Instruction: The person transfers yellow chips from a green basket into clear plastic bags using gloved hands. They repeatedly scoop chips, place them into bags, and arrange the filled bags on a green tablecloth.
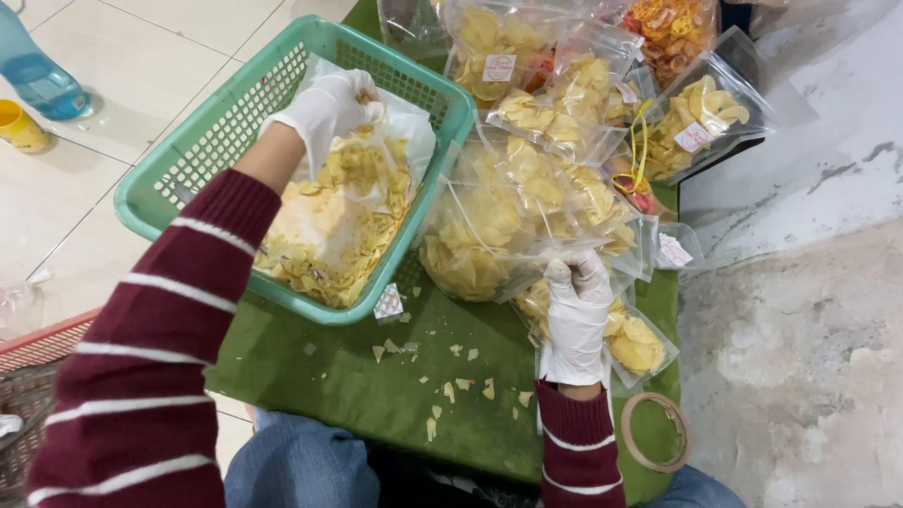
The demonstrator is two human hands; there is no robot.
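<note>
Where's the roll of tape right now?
In the head view the roll of tape lies at the lower right, on the green cloth at its edge, just right of the right hand's striped sleeve.

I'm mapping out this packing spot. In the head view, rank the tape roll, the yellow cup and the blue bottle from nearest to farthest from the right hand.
From the right hand, gloved and gripping a clear bag of chips:
1. Tape roll, just below and right of it, on the green cloth's edge.
2. Yellow cup, far left on the tiled floor.
3. Blue bottle, far left, just above the cup; these two are nearly level.
</note>
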